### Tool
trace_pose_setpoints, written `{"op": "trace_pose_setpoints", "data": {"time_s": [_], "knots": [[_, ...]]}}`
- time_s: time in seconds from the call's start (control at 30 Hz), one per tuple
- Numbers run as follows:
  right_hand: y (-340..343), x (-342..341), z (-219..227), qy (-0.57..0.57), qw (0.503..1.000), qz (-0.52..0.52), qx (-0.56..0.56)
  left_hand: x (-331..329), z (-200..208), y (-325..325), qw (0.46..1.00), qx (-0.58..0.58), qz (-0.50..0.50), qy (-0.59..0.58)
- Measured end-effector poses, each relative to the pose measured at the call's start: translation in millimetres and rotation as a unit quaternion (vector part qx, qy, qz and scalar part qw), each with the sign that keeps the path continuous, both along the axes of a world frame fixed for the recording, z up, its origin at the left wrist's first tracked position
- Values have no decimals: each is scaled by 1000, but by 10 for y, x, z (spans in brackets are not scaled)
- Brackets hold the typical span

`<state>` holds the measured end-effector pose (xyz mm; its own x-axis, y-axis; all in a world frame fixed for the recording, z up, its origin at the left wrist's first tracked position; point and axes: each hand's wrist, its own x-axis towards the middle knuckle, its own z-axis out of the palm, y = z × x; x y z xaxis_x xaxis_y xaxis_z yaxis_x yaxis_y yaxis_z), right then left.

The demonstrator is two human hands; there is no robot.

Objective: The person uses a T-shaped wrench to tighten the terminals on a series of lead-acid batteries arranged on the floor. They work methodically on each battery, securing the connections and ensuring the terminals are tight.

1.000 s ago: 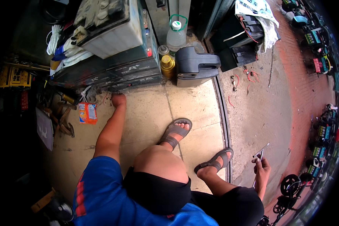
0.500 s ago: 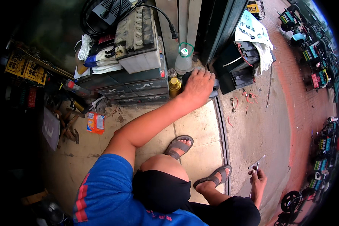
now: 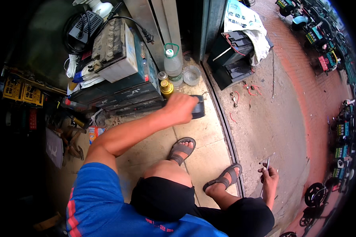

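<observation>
Head feed, near to far. Closest to me: blue shirt (image 3: 103, 193) and black shorts (image 3: 164, 195), knees bent. Right hand (image 3: 269, 179), just past the right knee: fingers folded round a slim metal rod (image 3: 268, 162), grip closed, one end protruding upward. Dark sandals (image 3: 182, 148) planted on the pale tiled floor (image 3: 203, 156).

Left hand (image 3: 180, 108), arm reaching across ahead of the left foot: fingers curled tight on a dark case (image 3: 199, 107), whose exposed part lies just right of the knuckles. Its handle is hidden beneath the hand; I cannot tell whether the base touches the tiles.

Just beyond: yellow bottle (image 3: 167, 89), then a clear jug (image 3: 173, 66) with a clear bowl (image 3: 192, 76) beside it. To their left, a battery stack (image 3: 132, 93) bearing a grimy battery (image 3: 115, 53). Across the door track (image 3: 224, 128): red wire scraps (image 3: 251, 89), and a white bag (image 3: 245, 24) draped over dark boxes. Farthest, I log parked scooters (image 3: 324, 45) on reddish paving (image 3: 294, 79).
</observation>
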<state>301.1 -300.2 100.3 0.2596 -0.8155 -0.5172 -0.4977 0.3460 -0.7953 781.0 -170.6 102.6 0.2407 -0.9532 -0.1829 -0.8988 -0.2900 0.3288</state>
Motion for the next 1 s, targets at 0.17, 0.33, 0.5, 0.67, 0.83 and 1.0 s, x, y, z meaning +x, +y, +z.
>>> {"op": "trace_pose_setpoints", "data": {"time_s": [0.17, 0.33, 0.5, 0.67, 0.83, 1.0], "knots": [[9, -168, -114, 16, 1000, -13, -1, 227, 391, 693, 986, -12, 162, 23], [-35, -101, -83, 25, 999, -32, -3, 295, 476, 1110, 972, 0, 237, -3], [-24, -66, -76, 6, 1000, -19, -10, 376, 281, 1522, 969, 43, 240, -45], [13, -127, -105, 5, 1000, -3, -29, 627, 0, 1944, 969, -31, 236, -71], [20, -93, -83, 31, 999, -23, -16, 667, -37, 1770, 977, -55, 176, -108], [53, 61, 3, 0, 999, -18, -26, 450, -56, 1687, 980, -57, 149, -118]]}}
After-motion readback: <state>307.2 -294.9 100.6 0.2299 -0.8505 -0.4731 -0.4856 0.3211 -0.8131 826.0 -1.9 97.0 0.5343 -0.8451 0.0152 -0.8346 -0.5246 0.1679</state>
